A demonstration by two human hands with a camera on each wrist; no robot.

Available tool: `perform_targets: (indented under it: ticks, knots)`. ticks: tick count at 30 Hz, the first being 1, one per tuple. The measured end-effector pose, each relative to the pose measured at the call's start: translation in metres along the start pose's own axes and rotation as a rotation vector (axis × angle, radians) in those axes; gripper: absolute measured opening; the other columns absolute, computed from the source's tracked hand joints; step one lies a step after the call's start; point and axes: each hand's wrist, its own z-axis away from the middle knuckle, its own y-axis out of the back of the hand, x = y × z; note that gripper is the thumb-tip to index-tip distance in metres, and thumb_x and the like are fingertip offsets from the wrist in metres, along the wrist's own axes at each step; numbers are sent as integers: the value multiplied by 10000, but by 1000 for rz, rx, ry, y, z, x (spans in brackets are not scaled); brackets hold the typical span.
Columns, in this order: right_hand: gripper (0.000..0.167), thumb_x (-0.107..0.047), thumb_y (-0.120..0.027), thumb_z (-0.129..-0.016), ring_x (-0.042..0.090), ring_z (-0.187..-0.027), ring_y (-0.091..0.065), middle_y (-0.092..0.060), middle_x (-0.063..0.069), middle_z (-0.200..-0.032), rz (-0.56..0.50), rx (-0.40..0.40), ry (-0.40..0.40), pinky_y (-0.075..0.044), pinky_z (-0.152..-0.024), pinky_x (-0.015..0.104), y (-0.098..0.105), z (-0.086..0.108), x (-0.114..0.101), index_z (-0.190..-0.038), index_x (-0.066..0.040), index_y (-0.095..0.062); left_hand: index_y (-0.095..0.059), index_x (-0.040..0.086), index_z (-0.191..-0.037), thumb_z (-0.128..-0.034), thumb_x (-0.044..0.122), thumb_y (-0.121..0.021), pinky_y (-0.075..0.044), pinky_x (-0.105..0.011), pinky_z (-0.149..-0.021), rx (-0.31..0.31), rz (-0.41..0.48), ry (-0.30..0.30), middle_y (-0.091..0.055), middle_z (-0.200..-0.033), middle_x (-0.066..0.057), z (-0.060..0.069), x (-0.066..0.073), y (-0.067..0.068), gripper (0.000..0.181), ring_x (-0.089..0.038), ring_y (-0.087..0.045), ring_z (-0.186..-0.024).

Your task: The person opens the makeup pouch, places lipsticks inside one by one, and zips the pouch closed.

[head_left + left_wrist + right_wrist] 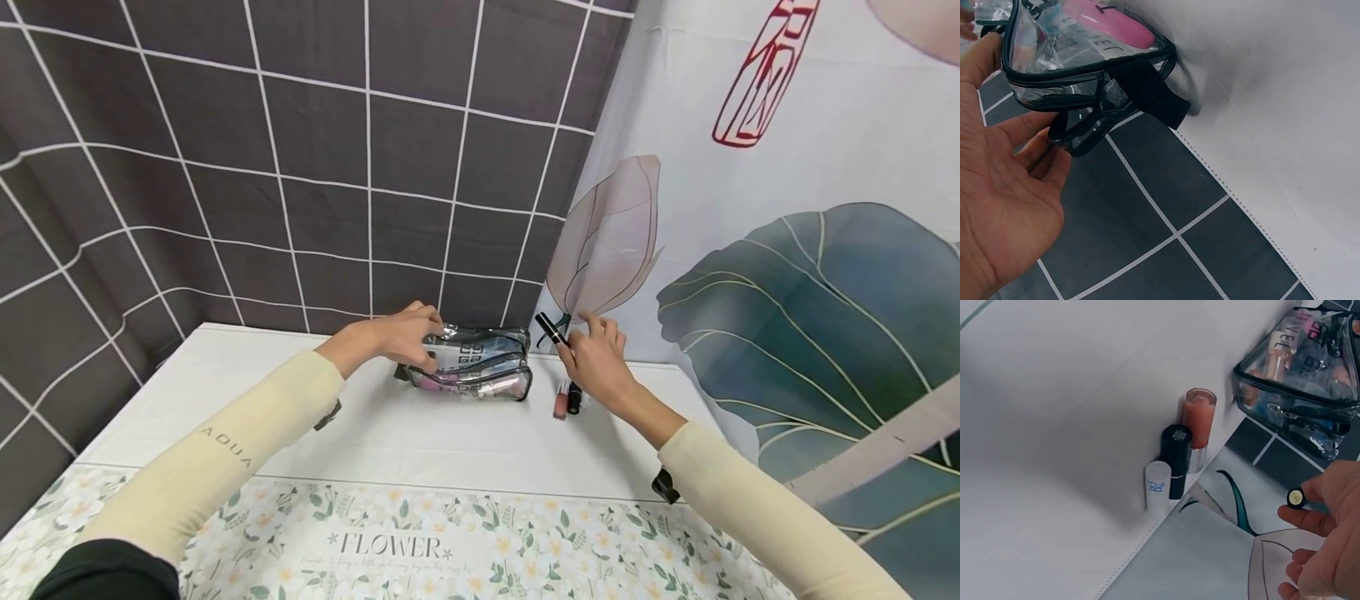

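A clear cosmetic bag [468, 362] with black piping stands on the white table by the dark grid backdrop. Its open top edge is held by my left hand [405, 333], fingers curled at the black-edged flap [1082, 137]. Through the clear plastic a pink item [1113, 24] and several other cosmetics show. Right of the bag, my right hand [600, 358] pinches a slim black cosmetic tube [551, 327] between thumb and index finger, raised above the table. Its round end [1296, 498] bears a pale yellow label.
A peach lip gloss [1199, 419], a black lipstick tube [1176, 450] and a white-capped tube [1158, 487] stand side by side near the table's back edge. Along the front lies a floral mat [390, 542]. A leaf-print cloth [787, 292] hangs behind on the right.
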Motion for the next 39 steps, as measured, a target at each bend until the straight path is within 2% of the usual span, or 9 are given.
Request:
perform_targets:
  ticks: [7,18,24,31,39]
  knots:
    - [337,-247,-612,-1159,602,-1467,-417,-471,381,-1668,-14,9,27,-340,-1182,774,4,-2,-7,-1047,29,-768,-551,-40,-1632,-879,301,-748,-422,-553,-1334,5,-2,-4,-482,-1710,-194,-1,0,0,850,-372,-391,-1579]
    - [314,-254,-612,-1162,602,-1498,-404,-414,373,-1714,0,38,72,-357,-1173,765,4,-8,-20,-1006,-7,-728,-539,-33,-1644,-894,317,-743,-435,-557,-1324,1,-1,1,-477,-1715,-191,-1,-1,0,853,-364,-394,-1571]
    - [313,-269,-618,-1163,588,-1511,-386,-380,361,-1739,-12,57,79,-346,-1186,770,6,-12,-25,-1042,-7,-741,-550,-35,-1636,-897,309,-744,-435,-555,-1324,3,0,-2,-487,-1706,-193,1,1,1,837,-365,-399,-1568]
    - [305,-266,-630,-1158,588,-1526,-373,-371,349,-1749,-24,49,90,-351,-1176,763,11,-15,-32,-1057,-3,-748,-550,-45,-1631,-890,308,-747,-436,-549,-1322,4,-2,-10,-491,-1699,-195,-2,1,0,844,-366,-403,-1557]
    - [308,-286,-645,-1151,582,-1507,-389,-377,339,-1744,-29,36,105,-362,-1170,768,15,-18,-38,-1163,-5,-771,-547,-49,-1632,-891,312,-748,-428,-550,-1329,6,-6,-6,-487,-1705,-192,-2,0,0,849,-365,-396,-1566]
